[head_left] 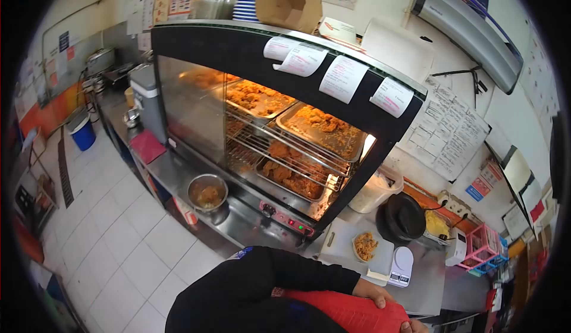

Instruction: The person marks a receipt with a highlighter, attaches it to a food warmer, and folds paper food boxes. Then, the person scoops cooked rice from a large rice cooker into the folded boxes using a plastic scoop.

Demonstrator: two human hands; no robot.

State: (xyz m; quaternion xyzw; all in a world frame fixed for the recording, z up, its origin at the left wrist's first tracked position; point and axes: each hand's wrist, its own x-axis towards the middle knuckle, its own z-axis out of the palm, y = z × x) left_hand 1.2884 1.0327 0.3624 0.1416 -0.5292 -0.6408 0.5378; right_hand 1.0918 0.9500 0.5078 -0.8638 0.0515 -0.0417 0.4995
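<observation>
1. 8 o'clock: round metal bowl (207,179), shiny, smooth-walled, with food (208,197) inside
2. Centre: warmer (238,57), black frame, glass, thin wire racks (300,150), craggy fried pieces (256,98)
3. 5 o'clock: red item (351,311), fabric-looking, creased; step judged as handling it, next move called for steadying it
4. 5 o'clock: left hand (373,292), thumb on red item, fingers partly hidden, couldn't tell grip
5. 5 o'clock, frame edge: right hand (414,327) touched red item, cut off, couldn't tell grip

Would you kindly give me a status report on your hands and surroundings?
Left hand against smooth red fabric; right hand at its edge, partly out of frame. Exact grip unclear. White, rounded kitchen scale beyond both hands.
</observation>
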